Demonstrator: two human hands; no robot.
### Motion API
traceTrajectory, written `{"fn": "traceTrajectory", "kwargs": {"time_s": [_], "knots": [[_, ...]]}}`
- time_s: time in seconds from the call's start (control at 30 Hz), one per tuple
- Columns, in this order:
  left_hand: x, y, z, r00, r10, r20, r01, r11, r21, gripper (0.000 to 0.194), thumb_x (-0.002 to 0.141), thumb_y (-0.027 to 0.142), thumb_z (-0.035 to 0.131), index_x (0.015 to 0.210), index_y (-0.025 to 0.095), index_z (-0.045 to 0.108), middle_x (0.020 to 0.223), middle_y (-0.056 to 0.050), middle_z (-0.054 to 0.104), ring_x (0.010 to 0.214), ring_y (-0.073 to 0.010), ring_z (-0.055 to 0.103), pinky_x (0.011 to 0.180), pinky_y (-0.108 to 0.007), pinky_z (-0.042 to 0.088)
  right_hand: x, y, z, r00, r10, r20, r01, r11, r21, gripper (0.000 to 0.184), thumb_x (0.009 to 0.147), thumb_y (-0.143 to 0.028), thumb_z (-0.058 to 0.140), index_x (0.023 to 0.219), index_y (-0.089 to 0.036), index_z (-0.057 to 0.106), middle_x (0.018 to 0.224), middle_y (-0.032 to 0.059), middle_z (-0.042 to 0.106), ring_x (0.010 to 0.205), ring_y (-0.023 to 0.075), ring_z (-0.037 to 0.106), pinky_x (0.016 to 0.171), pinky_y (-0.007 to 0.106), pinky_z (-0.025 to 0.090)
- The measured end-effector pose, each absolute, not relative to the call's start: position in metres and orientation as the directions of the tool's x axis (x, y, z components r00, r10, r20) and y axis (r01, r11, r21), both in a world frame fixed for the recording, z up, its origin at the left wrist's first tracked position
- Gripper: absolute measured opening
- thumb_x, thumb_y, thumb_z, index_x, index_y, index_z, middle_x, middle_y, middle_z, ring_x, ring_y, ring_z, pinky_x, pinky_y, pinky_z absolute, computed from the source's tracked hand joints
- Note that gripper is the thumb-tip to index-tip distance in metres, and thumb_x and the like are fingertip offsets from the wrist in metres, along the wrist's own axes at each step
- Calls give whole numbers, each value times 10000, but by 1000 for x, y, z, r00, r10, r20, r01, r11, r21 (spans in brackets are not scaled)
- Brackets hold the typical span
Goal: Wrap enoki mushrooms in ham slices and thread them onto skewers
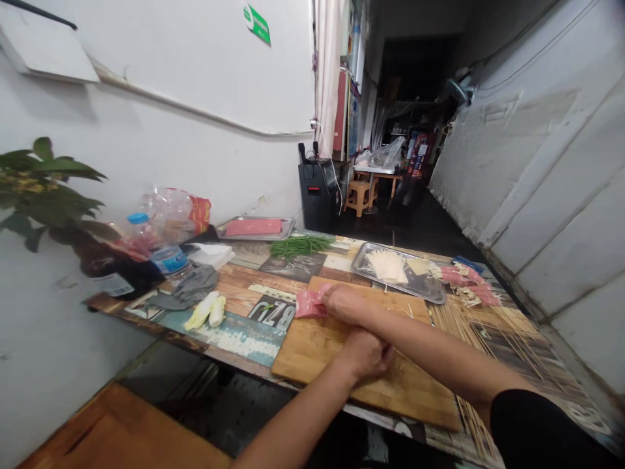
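My right hand [343, 304] reaches in from the right, across and beyond my left hand. Its fingers are closed on the near end of a piece of thin pink sliced meat [307, 304] at the far left part of the wooden cutting board [312, 355]. My left hand [367, 354] is curled above the middle of the board, just below my right wrist. Whatever its fingers hold, if anything, is hidden. Bamboo skewers [463, 332] lie in a loose spread right of the board, some under its edge.
A metal tray [359, 267] holds enoki mushrooms [388, 266]; meat-wrapped enoki rolls [469, 284] lie beside it. Green chives [300, 245], another tray [290, 228] with sliced meat, cabbage leaves [208, 311], a grey cloth [190, 290], a bottle [168, 259] and a plant [43, 182] stand leftward.
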State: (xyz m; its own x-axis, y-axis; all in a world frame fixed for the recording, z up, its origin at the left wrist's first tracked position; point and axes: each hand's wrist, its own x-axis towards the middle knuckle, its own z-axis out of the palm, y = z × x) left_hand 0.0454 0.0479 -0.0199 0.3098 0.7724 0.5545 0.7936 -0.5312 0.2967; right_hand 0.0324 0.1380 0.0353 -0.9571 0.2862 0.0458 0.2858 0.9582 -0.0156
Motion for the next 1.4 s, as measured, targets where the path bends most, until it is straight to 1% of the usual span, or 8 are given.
{"fn": "traceTrajectory", "kwargs": {"time_s": [0.17,0.37,0.7,0.83,1.0,1.17,1.27,1.4], "knots": [[33,34,-2,214,813,542,888,-393,239,166,818,227,514,749,168,654,779,-77,669,815,-231,608,813,-391,493,34,150,49,-918,393,51,388,918,-86,250,895,-188,462,816,-134,693,796,83,693,654,144,567,589,232,332],[-10,16,-2,-135,770,623,982,19,189,258,843,169,504,1075,126,606,1064,-138,617,1073,-287,521,957,-462,419,35,167,50,-884,463,67,396,817,-419,220,873,-167,507,770,-147,700,764,31,690,678,111,559,611,195,341],[-14,16,-6,-141,832,536,987,77,140,196,851,175,495,1001,158,620,999,-114,618,997,-267,540,923,-434,425,64,203,86,-585,779,224,576,594,-561,330,892,-173,403,817,-117,719,790,56,701,709,145,597,607,212,374],[-15,15,-4,-133,829,543,989,74,128,234,858,132,454,1019,158,622,1012,-114,624,996,-254,548,940,-426,402,126,165,74,-656,653,379,502,752,-427,285,926,-288,451,965,-188,715,877,51,706,789,162,606,695,232,395],[-15,14,-6,-133,837,530,989,77,126,267,860,135,450,1066,145,619,1047,-122,633,1048,-261,541,981,-436,373,194,98,24,-908,321,269,287,945,-160,314,949,-362,434,877,-201,694,892,81,683,816,180,588,764,281,400],[-14,13,-6,-149,829,539,987,92,132,261,857,149,469,1064,167,627,1080,-112,650,1067,-262,556,1023,-479,329,201,160,28,-726,627,281,598,778,-193,270,931,-261,455,860,-174,700,881,76,691,815,178,601,747,262,394],[-16,12,-7,-149,814,561,987,86,137,274,851,140,471,1073,181,627,1101,-111,658,1076,-259,564,1020,-484,332,191,228,39,-609,779,152,783,620,-38,228,895,-208,482,911,-166,705,913,95,693,853,202,605,692,257,376],[-19,9,-10,-126,804,581,988,51,144,301,847,144,470,1096,209,626,1132,-104,661,1086,-262,574,1023,-491,331,184,281,35,-661,741,114,748,663,26,223,843,-98,491,919,-127,698,965,127,665,938,209,569,735,260,363]]}}
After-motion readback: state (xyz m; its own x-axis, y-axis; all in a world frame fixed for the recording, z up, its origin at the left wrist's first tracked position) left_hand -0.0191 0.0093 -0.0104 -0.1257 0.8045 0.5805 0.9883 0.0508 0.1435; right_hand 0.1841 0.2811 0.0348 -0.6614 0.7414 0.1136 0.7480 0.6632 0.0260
